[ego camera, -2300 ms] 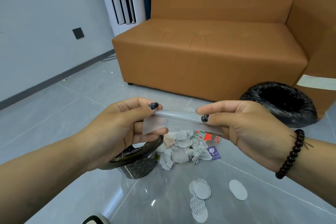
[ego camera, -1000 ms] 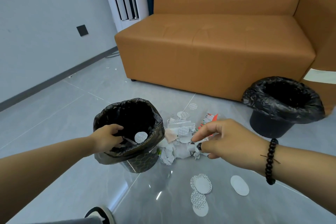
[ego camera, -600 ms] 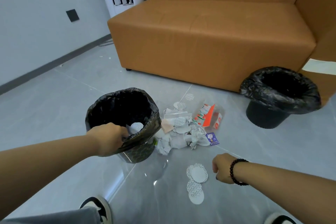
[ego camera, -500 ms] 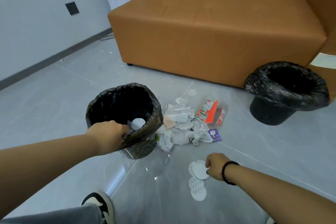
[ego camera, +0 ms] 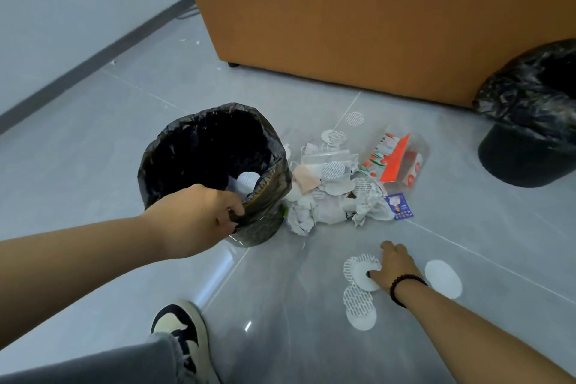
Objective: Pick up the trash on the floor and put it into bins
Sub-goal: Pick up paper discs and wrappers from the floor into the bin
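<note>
1. Trash lies on the grey tiled floor [ego camera: 93, 134]: a pile of crumpled paper and wrappers [ego camera: 339, 187] sits just beside the near bin [ego camera: 215, 171], touching its right side
2. The left hand [ego camera: 193, 218] grips the near bin's rim at the side closest to the person, fingers curled over the black liner; the bin tilts toward the camera and white round pads show inside it
3. The right hand [ego camera: 391, 268] reaches down to the floor, fingers bent onto a white round pad [ego camera: 361, 271] that overlaps a patterned one; whether it is pinched or only touched cannot be told
4. Two more overlapping pads [ego camera: 358, 309] lie just below, and a plain pad [ego camera: 442, 279] lies right of the wrist, which wears a dark bead bracelet [ego camera: 405, 288]
5. A second bin [ego camera: 530, 121] with a black liner stands well apart at the right, by the orange sofa [ego camera: 358, 19]
6. A black-and-cream sneaker [ego camera: 180, 333] shows at the bottom
</note>
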A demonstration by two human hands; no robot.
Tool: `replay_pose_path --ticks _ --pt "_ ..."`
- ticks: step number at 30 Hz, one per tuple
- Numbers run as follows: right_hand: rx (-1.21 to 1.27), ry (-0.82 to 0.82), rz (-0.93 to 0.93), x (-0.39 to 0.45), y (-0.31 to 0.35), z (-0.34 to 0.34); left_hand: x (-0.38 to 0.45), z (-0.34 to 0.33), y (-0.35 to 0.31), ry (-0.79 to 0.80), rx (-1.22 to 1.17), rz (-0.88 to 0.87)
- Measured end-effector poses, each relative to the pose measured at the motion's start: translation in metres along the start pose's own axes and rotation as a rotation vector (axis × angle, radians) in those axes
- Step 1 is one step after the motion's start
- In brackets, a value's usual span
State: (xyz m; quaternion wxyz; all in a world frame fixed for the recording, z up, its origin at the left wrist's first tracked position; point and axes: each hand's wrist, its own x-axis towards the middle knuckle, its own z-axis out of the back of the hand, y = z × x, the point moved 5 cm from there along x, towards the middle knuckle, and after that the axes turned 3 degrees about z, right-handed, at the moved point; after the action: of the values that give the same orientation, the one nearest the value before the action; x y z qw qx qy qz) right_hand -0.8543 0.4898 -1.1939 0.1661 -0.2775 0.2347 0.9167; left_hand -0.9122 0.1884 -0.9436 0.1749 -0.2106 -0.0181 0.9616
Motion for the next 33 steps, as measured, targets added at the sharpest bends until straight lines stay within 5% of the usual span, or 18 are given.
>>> replay_pose_path --ticks 10,23,28,33 --pt "-0.13 -0.023 0.082 0.009 0.01 -0.024 0.008 -0.005 -0.004 0.018 -0.09 0.003" --pt "0.084 -0.018 0.134 0.007 0.001 -0.029 0.006 0.001 -0.006 0.03 -0.096 0.012" --pt "0.476 -0.064 0.034 0.003 0.015 0.0 0.004 0.002 -0.011 0.043 -0.098 0.012" --pt "1.003 0.093 0.126 -0.027 0.087 0.06 0.002 0.009 -0.021 0.063 -0.277 0.073"
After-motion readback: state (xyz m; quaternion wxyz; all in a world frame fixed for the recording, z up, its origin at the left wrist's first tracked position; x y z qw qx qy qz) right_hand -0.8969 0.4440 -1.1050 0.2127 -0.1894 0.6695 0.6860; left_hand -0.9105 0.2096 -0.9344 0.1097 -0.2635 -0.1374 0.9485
